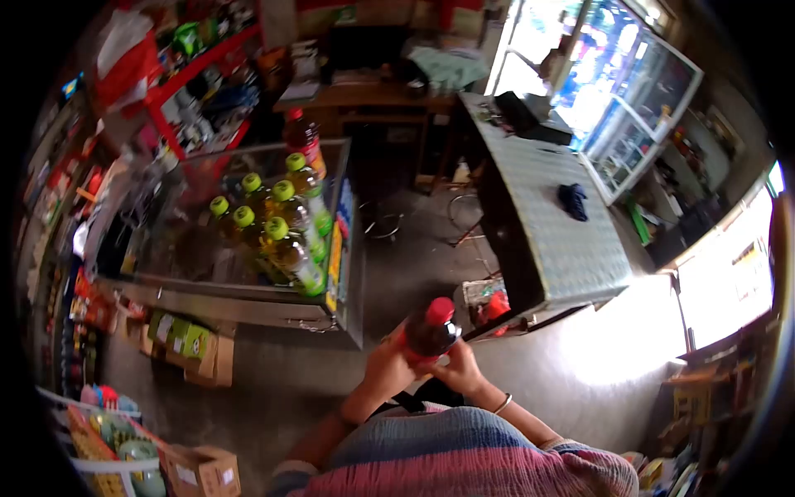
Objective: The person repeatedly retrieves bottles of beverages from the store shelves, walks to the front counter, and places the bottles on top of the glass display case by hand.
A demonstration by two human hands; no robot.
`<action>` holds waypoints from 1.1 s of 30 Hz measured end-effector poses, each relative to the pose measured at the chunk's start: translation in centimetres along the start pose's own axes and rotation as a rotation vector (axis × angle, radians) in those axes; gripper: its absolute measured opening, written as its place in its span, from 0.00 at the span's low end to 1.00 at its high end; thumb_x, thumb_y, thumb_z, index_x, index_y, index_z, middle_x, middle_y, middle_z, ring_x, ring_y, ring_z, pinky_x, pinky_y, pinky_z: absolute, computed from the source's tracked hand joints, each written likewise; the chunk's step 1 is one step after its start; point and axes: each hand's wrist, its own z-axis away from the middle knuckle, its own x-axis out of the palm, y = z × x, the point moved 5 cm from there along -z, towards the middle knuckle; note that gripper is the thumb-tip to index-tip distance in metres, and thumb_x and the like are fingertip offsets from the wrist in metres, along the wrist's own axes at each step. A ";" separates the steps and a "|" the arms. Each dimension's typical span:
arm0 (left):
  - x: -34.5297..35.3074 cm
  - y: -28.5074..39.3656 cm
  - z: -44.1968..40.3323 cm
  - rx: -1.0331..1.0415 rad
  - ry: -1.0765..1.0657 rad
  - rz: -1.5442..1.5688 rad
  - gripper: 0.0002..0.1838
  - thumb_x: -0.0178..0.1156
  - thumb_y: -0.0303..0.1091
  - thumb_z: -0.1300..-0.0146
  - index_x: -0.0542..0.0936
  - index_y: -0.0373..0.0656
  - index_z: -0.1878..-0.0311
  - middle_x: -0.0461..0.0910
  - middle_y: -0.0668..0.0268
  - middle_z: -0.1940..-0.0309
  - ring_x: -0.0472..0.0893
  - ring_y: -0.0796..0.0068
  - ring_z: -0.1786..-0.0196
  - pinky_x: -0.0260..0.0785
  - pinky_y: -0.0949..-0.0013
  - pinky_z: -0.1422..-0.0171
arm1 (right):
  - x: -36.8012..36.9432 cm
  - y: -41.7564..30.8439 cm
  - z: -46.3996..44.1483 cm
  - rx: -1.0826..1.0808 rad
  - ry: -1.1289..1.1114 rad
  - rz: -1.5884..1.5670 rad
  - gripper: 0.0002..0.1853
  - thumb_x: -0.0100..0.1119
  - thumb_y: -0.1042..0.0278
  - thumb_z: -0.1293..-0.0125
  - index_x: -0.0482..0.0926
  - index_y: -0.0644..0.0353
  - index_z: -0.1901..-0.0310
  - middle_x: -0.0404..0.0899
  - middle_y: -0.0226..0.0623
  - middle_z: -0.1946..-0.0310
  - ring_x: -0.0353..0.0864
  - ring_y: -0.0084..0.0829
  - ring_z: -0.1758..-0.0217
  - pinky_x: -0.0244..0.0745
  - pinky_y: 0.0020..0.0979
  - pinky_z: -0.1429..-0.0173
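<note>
A dark drink bottle with a red cap [436, 325] is upright in front of my body. My left hand [387, 370] wraps round its lower left side. On its right side, my right hand [460, 370] also grips it, a bangle on the wrist. Ahead to the left, several bottles with green caps [286, 240] stand grouped on a glass display counter [199, 294]. Behind them, at the counter's far edge, stands another dark bottle with a red cap [304, 141]. My fingers partly hide the lower part of the held bottle.
A long table [555, 240] on the right bears a dark blue cloth-like item [573, 202]. A wooden desk [373, 95] and a stool [465, 219] stand farther back. Cardboard boxes [207, 472] lie on the floor at left, near packed shelves. A glazed window frame [638, 108] is swung open.
</note>
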 end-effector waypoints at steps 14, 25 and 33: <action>-5.4 -5.1 -25.6 0.111 0.526 -0.194 0.49 0.66 0.24 0.52 0.46 0.29 0.31 0.61 0.40 0.40 0.66 0.41 0.39 0.60 0.53 0.36 | -3.3 3.3 -34.9 -0.193 -0.180 -0.211 0.32 0.72 0.70 0.52 0.68 0.65 0.44 0.78 0.37 0.54 0.75 0.24 0.50 0.72 0.30 0.45; -11.1 -10.6 -40.2 -0.057 0.885 -0.295 0.47 0.63 0.28 0.46 0.44 0.31 0.29 0.51 0.43 0.31 0.53 0.47 0.29 0.43 0.54 0.26 | 0.7 -0.8 -56.9 -0.331 -0.346 -0.134 0.33 0.74 0.69 0.55 0.69 0.65 0.47 0.81 0.41 0.58 0.80 0.29 0.56 0.76 0.31 0.51; -9.4 -17.1 -33.8 -0.242 1.273 0.359 0.45 0.62 0.20 0.46 0.47 0.37 0.29 0.62 0.54 0.41 0.71 0.61 0.43 0.70 0.64 0.44 | 4.9 0.6 -61.1 -0.346 -0.487 -0.116 0.38 0.75 0.64 0.55 0.66 0.63 0.43 0.81 0.41 0.57 0.81 0.31 0.56 0.76 0.31 0.50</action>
